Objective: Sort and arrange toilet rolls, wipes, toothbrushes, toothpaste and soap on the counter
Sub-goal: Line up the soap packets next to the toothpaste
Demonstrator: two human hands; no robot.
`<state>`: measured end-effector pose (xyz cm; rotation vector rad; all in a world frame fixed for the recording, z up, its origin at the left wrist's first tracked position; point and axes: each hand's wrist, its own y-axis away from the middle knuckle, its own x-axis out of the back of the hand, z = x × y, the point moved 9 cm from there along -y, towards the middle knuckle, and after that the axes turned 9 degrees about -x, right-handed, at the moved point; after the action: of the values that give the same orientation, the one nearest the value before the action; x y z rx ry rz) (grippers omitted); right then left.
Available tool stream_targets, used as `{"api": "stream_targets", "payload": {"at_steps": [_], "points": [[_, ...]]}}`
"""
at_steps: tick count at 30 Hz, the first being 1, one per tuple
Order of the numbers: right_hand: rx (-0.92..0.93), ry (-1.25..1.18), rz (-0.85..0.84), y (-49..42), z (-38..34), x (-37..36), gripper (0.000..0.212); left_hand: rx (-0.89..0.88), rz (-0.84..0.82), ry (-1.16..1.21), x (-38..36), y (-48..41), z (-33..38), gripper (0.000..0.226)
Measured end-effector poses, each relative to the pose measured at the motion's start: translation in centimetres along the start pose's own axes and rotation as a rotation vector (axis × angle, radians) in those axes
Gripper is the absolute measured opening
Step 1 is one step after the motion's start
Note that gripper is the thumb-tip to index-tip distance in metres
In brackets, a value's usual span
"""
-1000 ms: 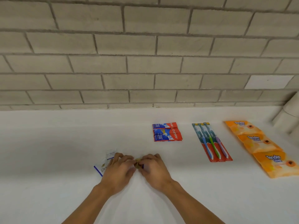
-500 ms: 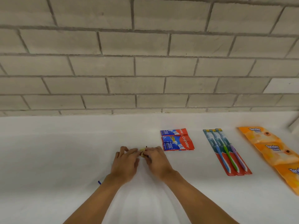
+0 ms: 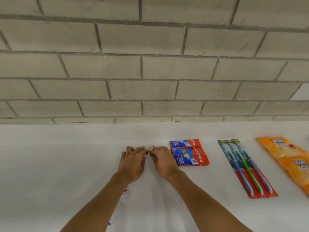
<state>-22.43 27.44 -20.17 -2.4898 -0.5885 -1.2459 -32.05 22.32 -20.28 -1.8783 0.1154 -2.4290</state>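
A soap pack (image 3: 150,150) is pinched between the curled fingertips of the left hand (image 3: 132,162) and the right hand (image 3: 164,162), mostly hidden by them. Just right of the grip, the toothpaste boxes (image 3: 189,154) could be knocked askew if the pack is set down carelessly.

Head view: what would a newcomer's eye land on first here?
The left hand and right hand meet on the white counter, pinching a small gold-labelled soap pack. To their right lie red-and-blue toothpaste boxes, three carded toothbrushes and orange wipe packs.
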Motion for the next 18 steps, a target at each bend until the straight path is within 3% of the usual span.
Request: {"api": "stream_targets", "payload": {"at_steps": [18], "points": [[-0.048, 0.042, 0.022, -1.7, 0.5, -0.2, 0.029, 0.030, 0.043, 0.016, -0.1, -1.2, -0.7, 0.045]]}}
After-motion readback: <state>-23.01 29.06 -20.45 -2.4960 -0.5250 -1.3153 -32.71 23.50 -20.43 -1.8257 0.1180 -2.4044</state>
